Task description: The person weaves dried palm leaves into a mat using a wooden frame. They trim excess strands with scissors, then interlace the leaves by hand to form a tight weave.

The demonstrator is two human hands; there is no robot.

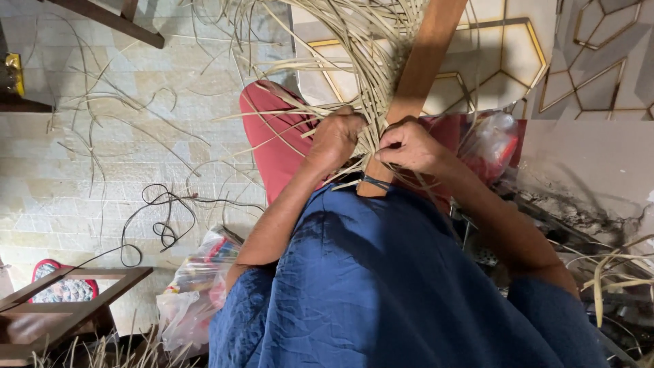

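Weaving looked partly done: left hand [335, 138] and right hand [409, 145] pinched cane strips [368, 88] against the wooden frame rail [422, 65] over the lap, many loose strands left unwoven.

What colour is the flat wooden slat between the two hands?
Reddish brown; the flat wooden slat shows best in the head view, rising past pale woven cane strips.

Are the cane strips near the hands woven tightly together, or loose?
Woven where the left hand and right hand grip the strips; beyond, their ends fan out loose.
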